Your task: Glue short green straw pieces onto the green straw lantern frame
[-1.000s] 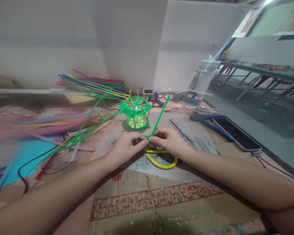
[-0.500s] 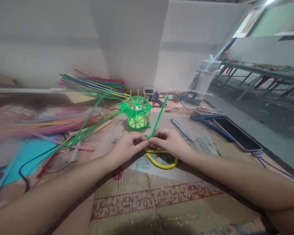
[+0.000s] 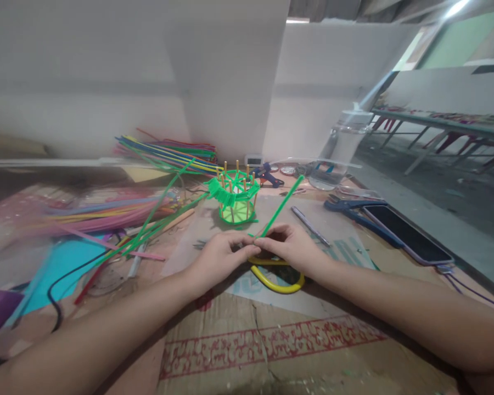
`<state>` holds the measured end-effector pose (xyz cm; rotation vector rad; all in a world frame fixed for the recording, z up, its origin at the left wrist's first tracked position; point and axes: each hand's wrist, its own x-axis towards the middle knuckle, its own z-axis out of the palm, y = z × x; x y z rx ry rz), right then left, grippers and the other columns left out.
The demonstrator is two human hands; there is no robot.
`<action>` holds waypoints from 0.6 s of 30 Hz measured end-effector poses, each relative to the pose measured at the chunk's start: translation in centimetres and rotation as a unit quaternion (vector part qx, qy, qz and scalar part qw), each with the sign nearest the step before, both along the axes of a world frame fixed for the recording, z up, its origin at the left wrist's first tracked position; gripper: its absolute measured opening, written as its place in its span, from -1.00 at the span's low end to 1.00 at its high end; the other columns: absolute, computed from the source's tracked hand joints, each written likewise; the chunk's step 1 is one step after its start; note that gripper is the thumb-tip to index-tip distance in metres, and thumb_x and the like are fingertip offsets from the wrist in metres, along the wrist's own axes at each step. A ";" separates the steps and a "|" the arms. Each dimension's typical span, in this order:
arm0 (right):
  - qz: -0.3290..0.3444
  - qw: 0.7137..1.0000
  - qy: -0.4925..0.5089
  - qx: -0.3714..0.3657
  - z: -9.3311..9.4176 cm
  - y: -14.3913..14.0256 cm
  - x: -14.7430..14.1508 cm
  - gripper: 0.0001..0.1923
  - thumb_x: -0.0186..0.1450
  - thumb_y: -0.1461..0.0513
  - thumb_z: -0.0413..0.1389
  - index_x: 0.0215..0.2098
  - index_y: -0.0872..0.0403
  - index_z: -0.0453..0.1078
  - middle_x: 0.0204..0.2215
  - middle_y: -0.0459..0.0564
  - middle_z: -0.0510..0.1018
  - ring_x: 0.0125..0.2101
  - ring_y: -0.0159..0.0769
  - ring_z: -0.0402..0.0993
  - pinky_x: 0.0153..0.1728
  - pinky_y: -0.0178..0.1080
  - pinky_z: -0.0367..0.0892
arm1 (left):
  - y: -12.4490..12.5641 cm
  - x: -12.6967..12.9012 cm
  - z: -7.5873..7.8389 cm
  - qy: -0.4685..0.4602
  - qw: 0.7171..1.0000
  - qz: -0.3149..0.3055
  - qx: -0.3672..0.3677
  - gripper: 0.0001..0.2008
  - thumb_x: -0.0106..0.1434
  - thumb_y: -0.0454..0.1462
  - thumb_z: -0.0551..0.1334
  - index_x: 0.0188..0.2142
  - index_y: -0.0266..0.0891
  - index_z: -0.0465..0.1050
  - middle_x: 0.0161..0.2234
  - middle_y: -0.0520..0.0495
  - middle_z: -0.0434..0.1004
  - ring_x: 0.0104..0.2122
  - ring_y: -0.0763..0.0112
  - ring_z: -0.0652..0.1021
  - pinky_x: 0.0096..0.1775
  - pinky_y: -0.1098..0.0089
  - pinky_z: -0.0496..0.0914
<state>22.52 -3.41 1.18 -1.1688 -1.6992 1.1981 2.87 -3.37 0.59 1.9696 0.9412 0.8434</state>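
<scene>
Both hands meet over the work sheet and pinch a green pipe cleaner (image 3: 284, 205). My left hand (image 3: 225, 257) has thumb and fingertips closed on its lower end. My right hand (image 3: 293, 248) grips it beside them, and the long free part slants up to the right. Beneath the hands lie yellow-handled scissors (image 3: 280, 287), their blades hidden. Just behind stands a round frame (image 3: 235, 195) of upright wooden sticks on a green spoked base, with green pipe cleaner wrapped around its upper part.
Pipe cleaner bundles (image 3: 168, 151) lie at the back left, with loose green strands nearby. A pen (image 3: 310, 225), blue-handled pliers (image 3: 364, 222) and a phone (image 3: 407, 233) lie to the right. Behind are a glue gun (image 3: 269, 174) and a clear bottle (image 3: 346, 145). Cardboard (image 3: 230, 351) covers the front.
The free end of the pipe cleaner has tipped further to the right. Both hands keep their pinch close together. The whole view has shifted slightly, moving the scene down and right.
</scene>
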 end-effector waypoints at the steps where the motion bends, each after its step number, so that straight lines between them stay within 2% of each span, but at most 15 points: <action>1: -0.002 1.000 -0.002 0.002 0.0 -0.1 0.0 -0.63 0.14 -0.05 0.29 -0.40 0.10 0.51 -0.44 -0.02 0.60 -0.40 -0.27 0.51 -0.36 -0.26 0.40 | 0.0 0.0 0.0 -0.001 1.000 0.007 -0.009 -0.78 0.31 -0.17 0.24 -0.36 -0.25 0.59 -0.37 -0.01 0.64 -0.32 0.37 0.57 -0.24 0.43 0.37; 4: -0.015 1.000 0.006 0.000 0.0 -0.2 -0.1 -0.62 0.12 -0.06 0.29 -0.38 0.09 0.50 -0.45 -0.03 0.58 -0.42 -0.29 0.49 -0.37 -0.26 0.40 | 0.0 0.1 0.0 0.005 1.000 0.017 -0.007 -0.75 0.29 -0.16 0.24 -0.42 -0.26 0.55 -0.43 0.00 0.61 -0.37 0.38 0.55 -0.28 0.44 0.35; 8: -0.028 1.000 0.005 -0.010 -0.4 -0.2 -0.1 -0.64 0.11 -0.03 0.28 -0.38 0.09 0.45 -0.48 -0.05 0.55 -0.46 -0.31 0.46 -0.40 -0.26 0.38 | 0.1 0.1 0.2 0.015 1.000 0.020 0.003 -0.77 0.29 -0.18 0.24 -0.42 -0.27 0.56 -0.42 -0.02 0.63 -0.36 0.38 0.56 -0.28 0.44 0.36; 13: -0.022 0.998 -0.053 0.019 -0.3 -0.3 -0.1 -0.67 0.18 0.00 0.21 -0.36 0.12 0.50 -0.42 0.02 0.60 -0.40 -0.26 0.49 -0.35 -0.24 0.38 | 0.0 0.2 0.1 0.017 1.000 0.008 0.018 -0.78 0.31 -0.21 0.24 -0.40 -0.25 0.58 -0.38 -0.02 0.66 -0.34 0.37 0.58 -0.26 0.43 0.37; 18: -0.015 0.998 -0.062 0.025 -0.1 -0.3 0.0 -0.65 0.22 0.00 0.18 -0.33 0.14 0.52 -0.38 0.07 0.63 -0.36 -0.23 0.52 -0.32 -0.22 0.39 | -0.2 -0.2 -0.1 0.069 0.993 0.023 0.095 -0.81 0.33 -0.19 0.25 -0.30 -0.19 0.62 -0.30 -0.02 0.67 -0.25 0.31 0.57 -0.16 0.36 0.33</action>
